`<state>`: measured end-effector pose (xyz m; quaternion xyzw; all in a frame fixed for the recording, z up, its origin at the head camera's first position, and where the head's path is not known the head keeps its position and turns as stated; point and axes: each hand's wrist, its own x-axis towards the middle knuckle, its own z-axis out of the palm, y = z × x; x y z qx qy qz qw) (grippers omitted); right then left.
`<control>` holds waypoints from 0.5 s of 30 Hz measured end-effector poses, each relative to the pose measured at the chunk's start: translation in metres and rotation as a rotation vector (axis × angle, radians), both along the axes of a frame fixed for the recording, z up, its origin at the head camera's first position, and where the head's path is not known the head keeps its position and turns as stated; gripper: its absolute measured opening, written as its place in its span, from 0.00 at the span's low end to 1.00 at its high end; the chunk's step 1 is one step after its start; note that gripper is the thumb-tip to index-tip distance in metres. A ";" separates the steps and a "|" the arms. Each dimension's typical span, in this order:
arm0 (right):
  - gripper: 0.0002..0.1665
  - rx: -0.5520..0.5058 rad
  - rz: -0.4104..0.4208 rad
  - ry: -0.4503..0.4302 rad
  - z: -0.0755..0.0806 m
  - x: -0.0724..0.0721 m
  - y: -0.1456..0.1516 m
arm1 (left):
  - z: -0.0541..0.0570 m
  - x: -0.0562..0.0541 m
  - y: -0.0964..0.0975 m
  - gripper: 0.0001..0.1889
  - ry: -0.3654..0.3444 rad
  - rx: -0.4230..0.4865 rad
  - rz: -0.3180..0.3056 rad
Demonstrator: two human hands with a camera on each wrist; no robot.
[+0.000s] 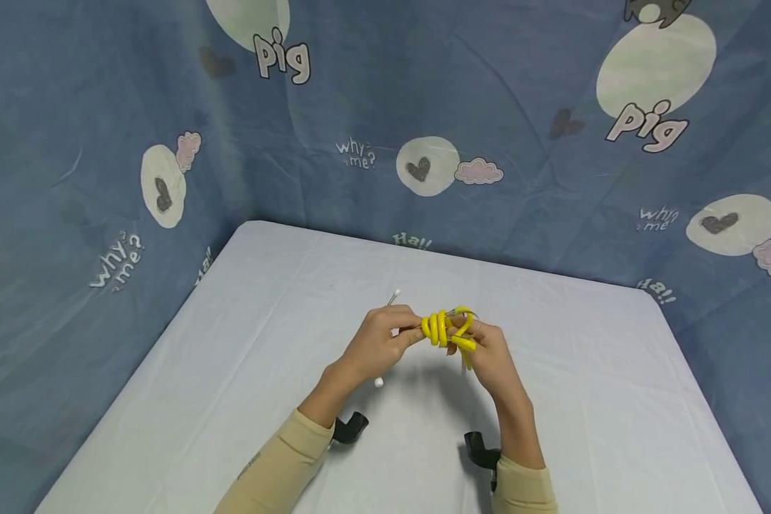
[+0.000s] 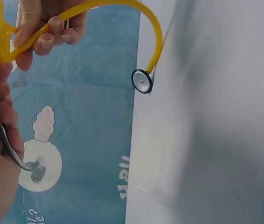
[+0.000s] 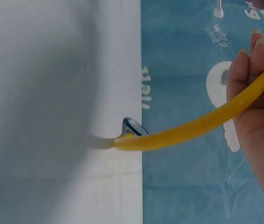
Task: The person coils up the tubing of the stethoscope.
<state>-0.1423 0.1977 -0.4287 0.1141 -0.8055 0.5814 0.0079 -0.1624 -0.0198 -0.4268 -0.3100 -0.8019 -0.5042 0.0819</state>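
Observation:
Both hands hold a stethoscope with yellow tubing above the white table. The tubing is wound in several tight loops between them. My left hand grips the metal ear tubes beside the loops, and the white ear tips stick out on either side of it. A curved metal ear tube runs along the fingers in the left wrist view. My right hand holds the yellow tubing at the right of the loops. From there a length of tube arcs away to the round, dark-rimmed chest piece, which hangs free.
A white-covered table lies under the hands. Blue printed cloth hangs behind it and along the left. Black wrist-worn pieces show below both hands, at the beige sleeves.

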 end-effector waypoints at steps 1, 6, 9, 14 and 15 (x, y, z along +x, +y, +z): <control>0.11 0.000 0.008 0.007 0.000 0.000 -0.001 | 0.000 0.000 0.000 0.06 -0.007 0.013 0.013; 0.12 0.017 0.014 -0.007 0.001 0.002 -0.002 | 0.000 0.000 0.002 0.06 -0.023 0.046 0.059; 0.12 0.028 0.021 -0.022 0.000 0.002 -0.003 | -0.001 -0.001 0.002 0.05 -0.032 0.054 0.093; 0.11 0.029 0.066 -0.005 0.000 0.002 -0.005 | -0.003 -0.005 -0.003 0.04 -0.046 0.066 0.146; 0.10 0.028 0.071 -0.001 0.000 0.002 -0.006 | -0.002 -0.006 -0.004 0.04 -0.049 0.066 0.150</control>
